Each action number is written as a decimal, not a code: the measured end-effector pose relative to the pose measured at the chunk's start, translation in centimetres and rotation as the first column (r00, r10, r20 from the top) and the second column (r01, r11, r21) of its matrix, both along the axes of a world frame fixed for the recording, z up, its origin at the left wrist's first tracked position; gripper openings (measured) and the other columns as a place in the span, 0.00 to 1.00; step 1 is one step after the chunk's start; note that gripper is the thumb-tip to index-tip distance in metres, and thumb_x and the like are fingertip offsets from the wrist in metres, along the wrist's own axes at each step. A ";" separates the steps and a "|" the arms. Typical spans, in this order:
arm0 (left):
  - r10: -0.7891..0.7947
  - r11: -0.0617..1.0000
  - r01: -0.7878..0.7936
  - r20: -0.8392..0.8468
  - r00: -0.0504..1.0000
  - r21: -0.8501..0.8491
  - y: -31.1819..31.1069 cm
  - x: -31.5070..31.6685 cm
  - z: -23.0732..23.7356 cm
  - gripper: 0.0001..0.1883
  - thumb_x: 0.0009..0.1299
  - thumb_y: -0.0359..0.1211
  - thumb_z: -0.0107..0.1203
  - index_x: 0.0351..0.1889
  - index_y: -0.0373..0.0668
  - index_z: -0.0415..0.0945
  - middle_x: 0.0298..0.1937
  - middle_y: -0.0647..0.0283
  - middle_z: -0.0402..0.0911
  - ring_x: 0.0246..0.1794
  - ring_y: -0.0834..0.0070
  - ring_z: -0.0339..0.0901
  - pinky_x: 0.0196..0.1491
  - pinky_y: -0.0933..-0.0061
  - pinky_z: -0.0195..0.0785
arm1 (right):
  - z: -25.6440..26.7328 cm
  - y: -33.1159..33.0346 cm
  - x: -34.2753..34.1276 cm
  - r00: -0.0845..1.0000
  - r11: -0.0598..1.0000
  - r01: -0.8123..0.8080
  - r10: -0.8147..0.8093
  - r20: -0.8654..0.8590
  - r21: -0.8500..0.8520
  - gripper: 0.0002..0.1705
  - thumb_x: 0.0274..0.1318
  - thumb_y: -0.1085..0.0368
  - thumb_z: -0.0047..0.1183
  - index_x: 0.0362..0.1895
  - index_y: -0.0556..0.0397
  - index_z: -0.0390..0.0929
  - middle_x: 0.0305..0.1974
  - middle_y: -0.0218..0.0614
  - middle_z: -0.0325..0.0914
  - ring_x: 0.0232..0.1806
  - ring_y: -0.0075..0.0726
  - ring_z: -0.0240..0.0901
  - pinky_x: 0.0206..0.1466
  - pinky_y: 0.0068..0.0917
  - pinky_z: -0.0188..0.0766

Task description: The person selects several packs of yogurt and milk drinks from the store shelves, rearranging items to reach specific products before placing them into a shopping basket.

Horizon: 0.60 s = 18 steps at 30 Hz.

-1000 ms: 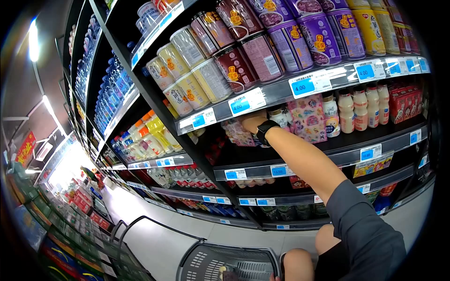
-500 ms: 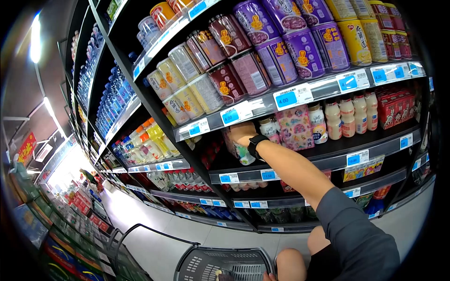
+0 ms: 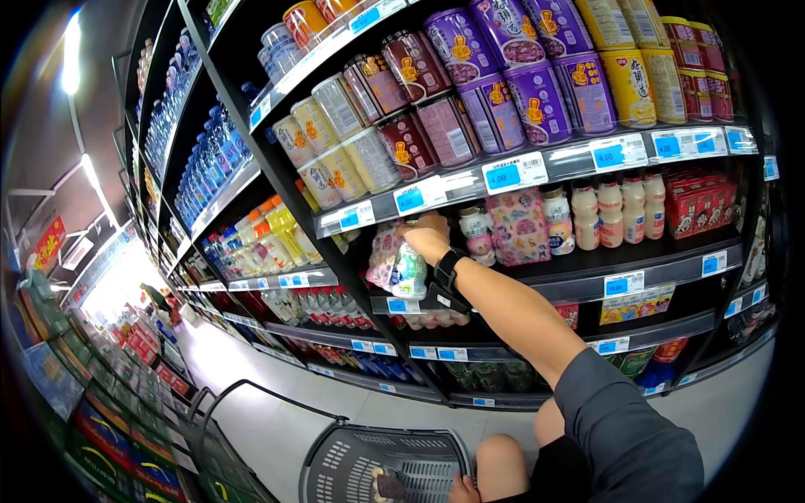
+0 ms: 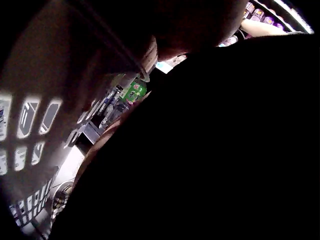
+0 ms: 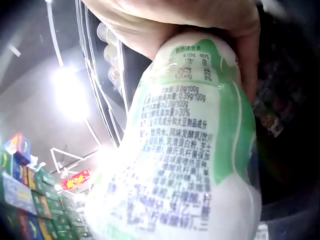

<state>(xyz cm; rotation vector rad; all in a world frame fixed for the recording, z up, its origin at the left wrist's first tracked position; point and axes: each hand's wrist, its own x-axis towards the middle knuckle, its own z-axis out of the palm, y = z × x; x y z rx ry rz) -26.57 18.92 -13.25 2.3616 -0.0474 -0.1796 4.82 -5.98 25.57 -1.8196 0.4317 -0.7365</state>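
My right hand (image 3: 429,237) grips a white and green drink bottle (image 3: 410,272) by its neck, at the front of the middle shelf. In the right wrist view the bottle (image 5: 185,135) shows its printed label, with fingers curled round its top. Beside it hangs a pink cartoon-patterned package (image 3: 386,250), partly behind the bottle. At the lower edge my left hand (image 3: 464,489) holds the right rim of a grey shopping basket (image 3: 348,444). The left wrist view is mostly dark; the slotted basket wall (image 4: 35,115) shows at its left.
Stacked cans (image 3: 537,101) fill the shelf above, over a price-tag rail (image 3: 513,173). Right of my hand stand white bottles (image 3: 610,214), another pink package (image 3: 517,228) and red cartons (image 3: 703,205). Stacked boxes (image 3: 109,436) line the aisle's left side.
My right hand has drawn the bottle and pink package out from deeper in the shelf, toward the front and left. The left hand stays at the basket rim.
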 end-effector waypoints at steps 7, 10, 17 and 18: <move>0.026 0.998 -0.019 -0.135 0.990 0.053 -0.5 0.5 2.7 0.24 0.74 0.45 0.34 0.52 0.33 0.67 0.40 0.32 0.74 0.43 0.35 0.70 0.44 0.45 0.64 | -3.5 -0.3 -5.4 0.894 0.885 -0.418 0.359 0.269 0.204 0.23 0.37 0.56 0.65 0.25 0.67 0.77 0.30 0.48 0.80 0.28 0.35 0.79 0.31 0.30 0.72; 0.001 0.998 0.003 -0.065 0.998 0.056 0.7 0.6 -0.3 0.23 0.74 0.45 0.35 0.53 0.35 0.67 0.33 0.34 0.75 0.35 0.36 0.72 0.36 0.44 0.65 | -4.2 -0.4 -12.8 0.832 0.814 -0.549 0.509 0.223 0.192 0.17 0.42 0.61 0.65 0.27 0.64 0.78 0.27 0.40 0.79 0.26 0.26 0.76 0.27 0.24 0.70; -0.225 0.973 0.180 -0.418 0.880 -0.143 4.0 3.2 -6.2 0.29 0.65 0.26 0.49 0.64 0.36 0.55 0.56 0.55 0.70 0.57 0.63 0.69 0.60 0.66 0.59 | -8.8 -0.3 -27.7 0.599 0.603 -0.794 0.798 -0.070 0.076 0.20 0.45 0.57 0.66 0.38 0.58 0.79 0.33 0.31 0.79 0.35 0.18 0.72 0.39 0.19 0.69; -0.201 0.957 0.172 -0.107 0.974 -0.232 4.2 1.6 -5.6 0.20 0.69 0.33 0.43 0.58 0.38 0.62 0.41 0.50 0.73 0.43 0.55 0.71 0.47 0.59 0.63 | -10.1 -0.4 -29.3 0.570 0.591 -0.799 0.803 -0.172 0.114 0.21 0.45 0.58 0.66 0.41 0.56 0.78 0.36 0.32 0.78 0.38 0.20 0.72 0.42 0.20 0.68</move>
